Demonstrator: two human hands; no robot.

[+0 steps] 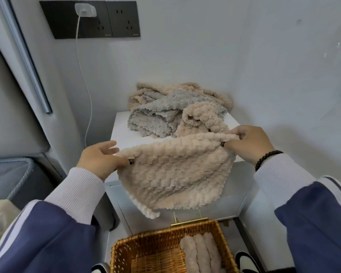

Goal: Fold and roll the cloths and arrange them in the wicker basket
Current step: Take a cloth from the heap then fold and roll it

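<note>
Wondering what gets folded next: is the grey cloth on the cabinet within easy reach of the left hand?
Probably not yet: the left hand holds a corner of the beige cloth, which hangs between it and the grey cloth.

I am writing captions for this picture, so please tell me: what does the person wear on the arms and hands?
Both arms wear a dark blue jacket with pale stripes along the sleeve, over a ribbed pale lilac cuff. The left hand is bare, with no ring or band visible. The right hand is also bare, but a bracelet of black beads sits at its wrist, just above the cuff. No gloves are worn.
</note>
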